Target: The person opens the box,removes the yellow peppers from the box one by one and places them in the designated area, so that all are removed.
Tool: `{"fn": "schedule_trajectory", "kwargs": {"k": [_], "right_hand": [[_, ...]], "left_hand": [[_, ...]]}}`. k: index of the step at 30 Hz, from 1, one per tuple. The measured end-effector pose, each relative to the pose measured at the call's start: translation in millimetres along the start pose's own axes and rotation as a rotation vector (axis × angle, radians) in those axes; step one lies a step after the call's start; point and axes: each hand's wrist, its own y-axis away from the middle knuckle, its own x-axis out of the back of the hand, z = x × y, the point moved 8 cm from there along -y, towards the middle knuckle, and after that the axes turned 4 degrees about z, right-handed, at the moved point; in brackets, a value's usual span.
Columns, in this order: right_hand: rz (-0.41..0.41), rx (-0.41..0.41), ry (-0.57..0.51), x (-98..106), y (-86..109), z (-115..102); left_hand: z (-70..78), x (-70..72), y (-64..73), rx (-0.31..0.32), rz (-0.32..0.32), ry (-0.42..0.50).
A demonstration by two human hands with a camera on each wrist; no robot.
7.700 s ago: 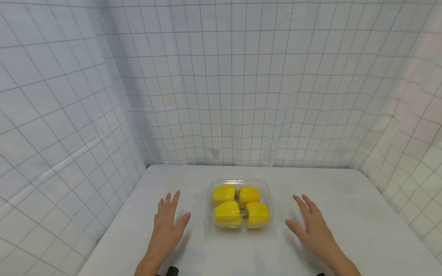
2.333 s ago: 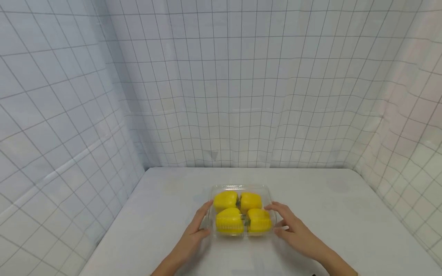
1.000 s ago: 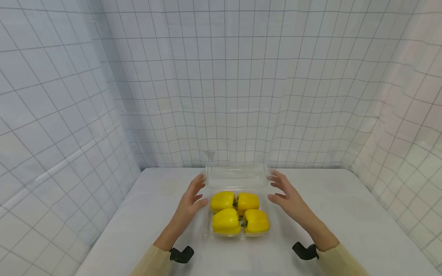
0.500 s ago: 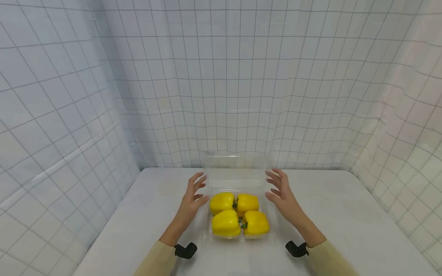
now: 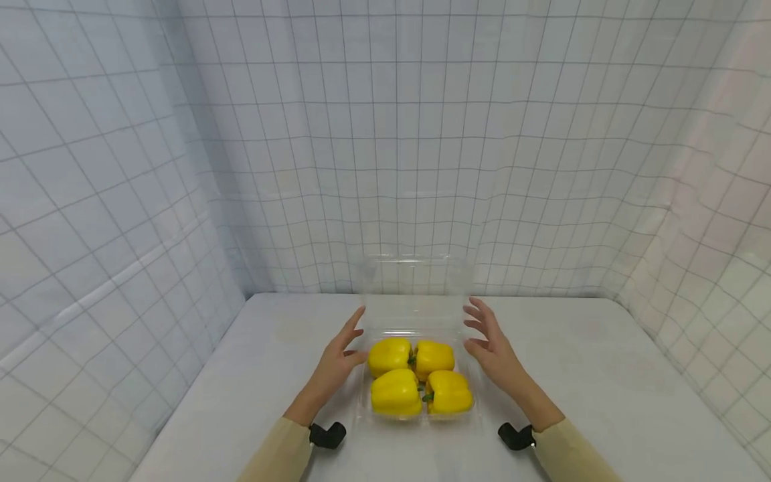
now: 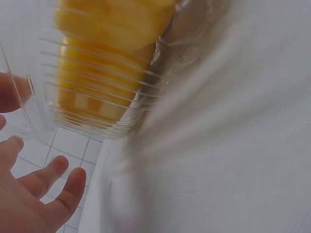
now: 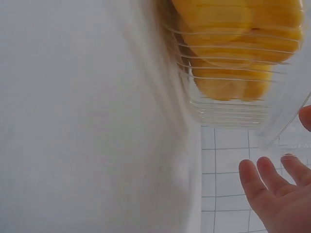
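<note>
A clear plastic clamshell box point(image 5: 421, 416) sits on the table with its hinged lid point(image 5: 415, 288) raised at the back. Several yellow bell peppers point(image 5: 395, 393) with green stems lie in its base. At the left side is my left hand point(image 5: 337, 361), its thumb close to the rim and its fingers reaching towards the lid. My right hand point(image 5: 495, 349) mirrors it on the other side, fingers gently bent beside the lid. Both wrist views show the left hand point(image 6: 36, 196) and the right hand point(image 7: 284, 191) with spread fingers near the clear plastic; contact is unclear.
The box rests on a white table point(image 5: 602, 375). A white grid-patterned curtain point(image 5: 415, 147) hangs behind the table and along both sides. Each wrist carries a black strap-on device point(image 5: 328, 436).
Earlier both hands were apart from the closed box, then came to its sides. The lid has since swung up and back, uncovering the peppers. Over the last half second it tipped further back.
</note>
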Motion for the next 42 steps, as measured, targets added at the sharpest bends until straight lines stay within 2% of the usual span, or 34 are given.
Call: {"fn": "schedule_trajectory", "kwargs": {"k": [7,14,23,29,42], "right_hand": [[-0.044,-0.032,0.031,-4,-0.6,15],[-0.067,-0.125,0.107,-6,-1.4,61],[-0.108,-0.213,0.113,-8,5.3,73],[-0.119,-0.246,0.114,-8,8.3,77],[-0.143,-0.329,0.091,-7,12.3,81]], "left_hand": [[-8.9,-1.2,-3.8,0.051,-0.012,0.018],[-21.1,-2.3,-5.5,0.109,-0.024,0.044],[-31.7,-7.3,-4.8,0.1,-0.067,0.072],[-35.1,-8.2,-1.0,0.16,-0.065,0.045],[-37.9,-10.9,-1.3,0.172,-0.064,0.011]]}}
